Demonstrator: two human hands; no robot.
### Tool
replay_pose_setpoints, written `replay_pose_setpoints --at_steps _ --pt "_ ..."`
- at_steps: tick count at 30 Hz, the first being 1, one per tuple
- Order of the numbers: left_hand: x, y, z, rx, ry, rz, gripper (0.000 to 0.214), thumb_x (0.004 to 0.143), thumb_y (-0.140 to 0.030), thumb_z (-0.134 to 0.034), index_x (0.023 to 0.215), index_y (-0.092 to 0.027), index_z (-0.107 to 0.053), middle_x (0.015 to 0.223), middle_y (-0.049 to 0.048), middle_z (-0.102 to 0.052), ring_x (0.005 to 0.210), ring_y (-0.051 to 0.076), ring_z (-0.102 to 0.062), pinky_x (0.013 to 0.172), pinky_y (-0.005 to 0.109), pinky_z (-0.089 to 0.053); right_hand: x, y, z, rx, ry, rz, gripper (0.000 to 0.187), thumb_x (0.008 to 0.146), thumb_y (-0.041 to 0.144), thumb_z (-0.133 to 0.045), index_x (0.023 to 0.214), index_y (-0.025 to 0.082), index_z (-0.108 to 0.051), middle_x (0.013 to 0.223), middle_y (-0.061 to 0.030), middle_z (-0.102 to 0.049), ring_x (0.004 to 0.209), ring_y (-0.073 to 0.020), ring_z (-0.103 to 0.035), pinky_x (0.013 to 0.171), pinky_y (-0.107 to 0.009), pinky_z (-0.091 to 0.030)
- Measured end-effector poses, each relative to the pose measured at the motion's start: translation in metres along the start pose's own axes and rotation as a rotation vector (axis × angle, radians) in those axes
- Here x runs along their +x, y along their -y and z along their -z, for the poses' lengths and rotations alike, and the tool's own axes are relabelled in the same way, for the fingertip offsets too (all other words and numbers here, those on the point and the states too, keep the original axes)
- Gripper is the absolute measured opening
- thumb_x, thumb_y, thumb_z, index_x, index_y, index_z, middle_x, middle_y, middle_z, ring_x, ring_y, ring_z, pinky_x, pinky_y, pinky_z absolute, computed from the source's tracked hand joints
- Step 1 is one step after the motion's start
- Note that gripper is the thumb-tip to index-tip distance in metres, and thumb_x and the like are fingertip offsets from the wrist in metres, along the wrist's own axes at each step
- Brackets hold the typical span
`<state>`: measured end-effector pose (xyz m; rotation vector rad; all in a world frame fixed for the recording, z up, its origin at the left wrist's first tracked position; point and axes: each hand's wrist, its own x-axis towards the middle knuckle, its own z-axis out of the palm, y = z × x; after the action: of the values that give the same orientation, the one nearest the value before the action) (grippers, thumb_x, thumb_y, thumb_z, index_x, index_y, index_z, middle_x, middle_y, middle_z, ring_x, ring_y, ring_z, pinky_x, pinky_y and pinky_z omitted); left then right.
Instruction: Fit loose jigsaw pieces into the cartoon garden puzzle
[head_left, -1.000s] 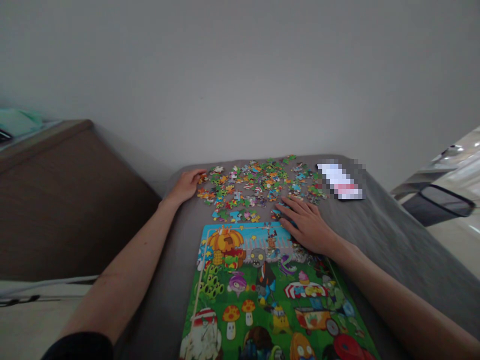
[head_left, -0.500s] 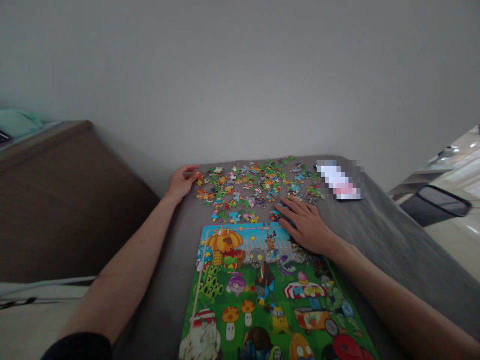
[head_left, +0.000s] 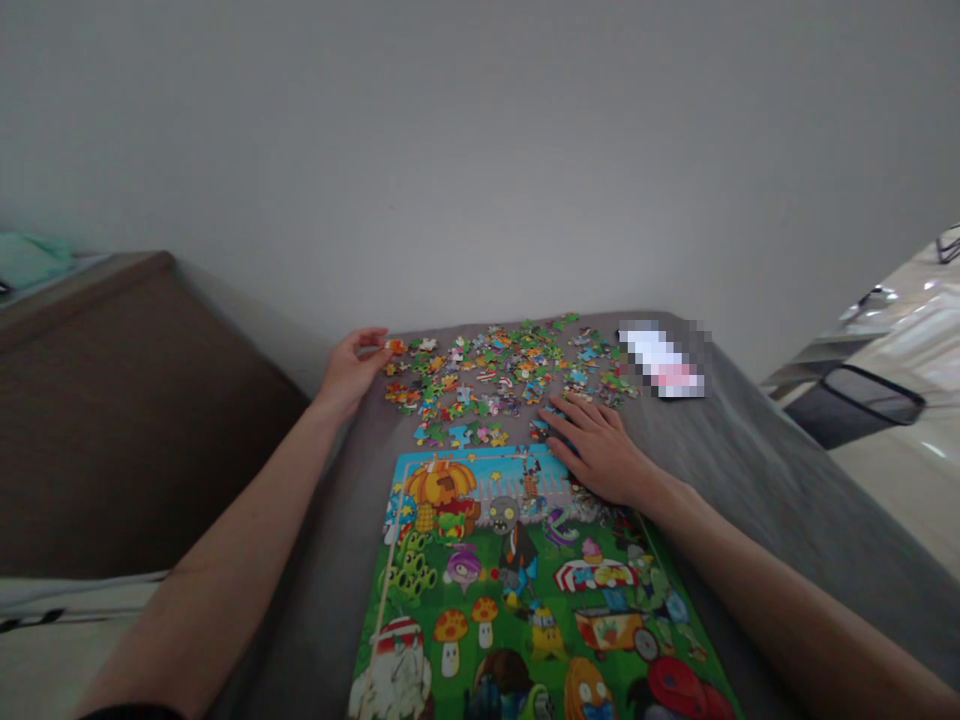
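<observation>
The left hand [head_left: 349, 372] is narrowed to a pinch, thumb and forefinger closed on a small orange puzzle piece [head_left: 395, 346] at the left end of the spread, near the far left corner of the grey cloth-covered surface [head_left: 750, 490]. The right hand [head_left: 598, 452] lies open and flat, its fingers [head_left: 577, 408] fanned over the nearest of the loose jigsaw pieces [head_left: 480, 375], its heel close to the top edge of the picture board [head_left: 517, 570].

Little has changed in the last second: both hands sit about where they were, the pinch holds, and the view has drifted slightly, so everything lies a bit further left in frame.

The loose pieces, many of them green and orange, lie in a wide scatter along the far edge, with a few strays closer to the board. The board, a bright cartoon garden with a zombie, mushrooms and a pumpkin house, runs toward the near edge and out of view. Near the far right corner sits a pixelated object [head_left: 664, 360], too blurred to name.
</observation>
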<state>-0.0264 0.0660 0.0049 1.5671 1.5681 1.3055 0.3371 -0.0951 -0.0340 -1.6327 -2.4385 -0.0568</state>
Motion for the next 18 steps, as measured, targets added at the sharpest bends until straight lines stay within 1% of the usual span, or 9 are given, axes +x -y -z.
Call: replay_pose_setpoints --at_steps 1,4,6,7,9,11,13,15,18 --pt "-0.012 -0.006 0.0 -0.002 0.054 -0.01 0.041 0.08 -0.029 -0.074 0.121 -0.021 -0.068 0.114 0.0058 -0.072 0.092 0.021 -0.074 0.092 0.039 -0.061 0.0 0.001 0.0 -0.003 -0.004 -0.002 0.05 0.11 0.043 -0.032 0.15 0.025 -0.056 0.162 -0.0077 -0.048 0.152 -0.0317 -0.039 0.12 -0.055 -0.036" --pt "-0.058 -0.021 0.0 0.052 0.355 -0.072 0.045 0.085 -0.046 -0.071 0.127 -0.027 -0.069 0.107 0.0049 -0.073 0.095 0.024 -0.073 0.09 0.041 -0.061 -0.001 0.002 -0.001 -0.014 -0.023 0.003 0.05 0.11 0.041 -0.031 0.15 0.025 -0.057 0.162 -0.0075 -0.049 0.154 -0.0312 -0.037 0.121 -0.057 -0.033" --pt "-0.089 -0.032 0.0 0.136 0.498 -0.131 0.04 0.089 -0.054 -0.066 0.12 -0.031 -0.073 0.107 0.0056 -0.076 0.094 0.025 -0.072 0.088 0.042 -0.06 -0.002 0.002 -0.002 -0.019 -0.029 0.006 0.05 0.11 0.04 -0.031 0.15 0.025 -0.057 0.162 -0.0078 -0.049 0.155 -0.0308 -0.035 0.122 -0.056 -0.031" --pt "-0.101 -0.036 -0.001 0.185 0.586 -0.195 0.035 0.091 -0.054 -0.063 0.115 -0.033 -0.075 0.11 0.0054 -0.076 0.099 0.026 -0.072 0.092 0.043 -0.059 -0.002 0.001 -0.003 -0.021 -0.029 0.003 0.05 0.11 0.041 -0.032 0.151 0.025 -0.056 0.162 -0.0082 -0.049 0.155 -0.0308 -0.035 0.122 -0.056 -0.031" --pt "-0.118 -0.044 -0.002 0.27 0.679 -0.326 0.029 0.095 -0.056 -0.058 0.104 -0.037 -0.078 0.108 0.004 -0.077 0.105 0.025 -0.07 0.098 0.044 -0.055 -0.002 0.001 -0.004 -0.024 -0.023 -0.008 0.051 0.11 0.041 -0.033 0.151 0.024 -0.056 0.163 -0.0088 -0.047 0.155 -0.0315 -0.035 0.122 -0.055 -0.031" --pt "-0.124 -0.05 0.0 0.356 0.732 -0.431 0.028 0.096 -0.056 -0.057 0.096 -0.037 -0.078 0.104 0.0034 -0.078 0.105 0.025 -0.07 0.102 0.044 -0.052 -0.002 0.001 -0.004 -0.026 -0.01 -0.013 0.051 0.109 0.042 -0.033 0.152 0.024 -0.055 0.164 -0.0088 -0.046 0.155 -0.0326 -0.035 0.122 -0.056 -0.033" --pt "-0.124 -0.053 0.004 0.452 0.777 -0.5 0.031 0.098 -0.054 -0.057 0.094 -0.032 -0.077 0.101 0.0035 -0.078 0.104 0.024 -0.069 0.104 0.046 -0.048 -0.001 0.001 -0.003 -0.025 -0.001 -0.011 0.051 0.109 0.042 -0.034 0.152 0.024 -0.055 0.164 -0.0083 -0.046 0.155 -0.0336 -0.035 0.12 -0.057 -0.035" --pt "-0.12 -0.052 0.01 0.556 0.808 -0.544 0.034 0.099 -0.053 -0.057 0.092 -0.027 -0.077 0.098 0.0034 -0.078 0.103 0.024 -0.068 0.107 0.048 -0.043 -0.001 0.001 -0.003 -0.026 -0.003 -0.006 0.05 0.109 0.041 -0.035 0.152 0.024 -0.055 0.164 -0.0081 -0.047 0.154 -0.0339 -0.034 0.119 -0.057 -0.037" --pt "-0.115 -0.047 0.018 0.685 0.789 -0.557 0.038 0.099 -0.06 -0.057 0.097 -0.027 -0.077 0.102 0.0028 -0.077 0.108 0.025 -0.066 0.113 0.052 -0.034 -0.001 0.001 -0.003 -0.029 -0.021 0.007 0.05 0.109 0.04 -0.035 0.151 0.024 -0.056 0.162 -0.009 -0.048 0.153 -0.0345 -0.036 0.118 -0.057 -0.038"
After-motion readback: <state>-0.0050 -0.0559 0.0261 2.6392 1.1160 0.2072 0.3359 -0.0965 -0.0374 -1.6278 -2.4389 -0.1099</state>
